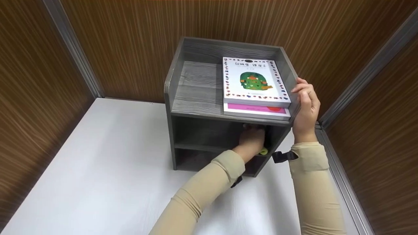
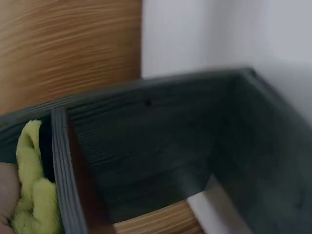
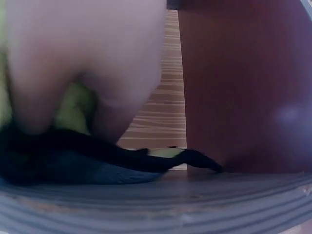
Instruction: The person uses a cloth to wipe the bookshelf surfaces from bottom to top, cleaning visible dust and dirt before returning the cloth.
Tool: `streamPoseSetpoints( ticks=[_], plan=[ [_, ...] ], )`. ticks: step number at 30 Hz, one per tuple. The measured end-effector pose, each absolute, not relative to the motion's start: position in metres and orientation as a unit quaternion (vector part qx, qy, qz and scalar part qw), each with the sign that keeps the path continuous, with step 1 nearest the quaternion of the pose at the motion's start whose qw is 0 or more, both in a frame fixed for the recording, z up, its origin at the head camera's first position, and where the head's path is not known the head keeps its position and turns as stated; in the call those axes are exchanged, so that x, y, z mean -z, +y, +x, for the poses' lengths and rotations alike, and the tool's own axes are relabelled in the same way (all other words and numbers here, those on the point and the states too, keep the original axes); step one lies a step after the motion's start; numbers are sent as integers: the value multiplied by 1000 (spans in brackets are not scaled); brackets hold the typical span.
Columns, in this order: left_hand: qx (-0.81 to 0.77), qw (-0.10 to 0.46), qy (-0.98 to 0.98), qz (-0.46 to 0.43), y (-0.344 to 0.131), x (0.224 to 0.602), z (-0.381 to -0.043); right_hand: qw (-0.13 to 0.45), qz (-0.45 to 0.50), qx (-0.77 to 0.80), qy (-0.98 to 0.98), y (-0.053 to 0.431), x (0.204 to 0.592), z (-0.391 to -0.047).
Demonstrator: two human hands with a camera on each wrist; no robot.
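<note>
My left hand [image 1: 252, 137] is inside the upper of the two front compartments of the grey shelf unit [image 1: 200, 76], right of centre in the head view, by a fuzzy yellow-green thing [image 1: 264, 151] that lies near the right side panel [image 1: 289, 73]. In the left wrist view the fuzz fills the lower left corner with my skin against it; in the right wrist view it shows between my left fingers [image 3: 36, 102], with a dark piece [image 3: 112, 170] just below them. Their tips are hidden behind that piece, so I cannot tell whether they grip the fuzz or only press it. My right hand [image 1: 306, 101], at the right of the head view, has its fingers hooked over the panel's upper edge, gripping it.

I judge the step in hand to be handling the soft thing inside the compartment — going in or coming out, I cannot say — while my right hand steadies the unit. The next move seems to call for sure contact with the fuzz, no snag on the dark piece, and a firm right hand: the upper book [image 1: 233, 85] and lower book [image 1: 241, 111] lie stacked on top, and a jolt could slide them — or shift the unit on the white table [image 1: 98, 163]
</note>
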State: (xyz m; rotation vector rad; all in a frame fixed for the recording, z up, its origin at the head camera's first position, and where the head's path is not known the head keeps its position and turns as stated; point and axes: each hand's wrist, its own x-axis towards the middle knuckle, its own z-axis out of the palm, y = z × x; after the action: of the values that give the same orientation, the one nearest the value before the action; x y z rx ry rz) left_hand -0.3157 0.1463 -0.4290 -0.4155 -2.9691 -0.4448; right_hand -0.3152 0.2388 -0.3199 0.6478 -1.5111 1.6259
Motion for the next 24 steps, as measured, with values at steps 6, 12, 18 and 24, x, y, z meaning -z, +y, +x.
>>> streamPoseSetpoints(
  ticks=[6,12,18,24],
  plan=[
    [51,43,-981,-185,145,422,-312,399,254,-643,-602,241,320,-315],
    [161,81,-967,-179,138,431,-317,397,246,-649,-601,242,321,-314],
    [453,70,-882,-107,132,433,-327,397,248,-654,-594,242,319,-315],
    [722,29,-690,39,139,434,-325,398,254,-652,-593,242,319,-316]
  ],
)
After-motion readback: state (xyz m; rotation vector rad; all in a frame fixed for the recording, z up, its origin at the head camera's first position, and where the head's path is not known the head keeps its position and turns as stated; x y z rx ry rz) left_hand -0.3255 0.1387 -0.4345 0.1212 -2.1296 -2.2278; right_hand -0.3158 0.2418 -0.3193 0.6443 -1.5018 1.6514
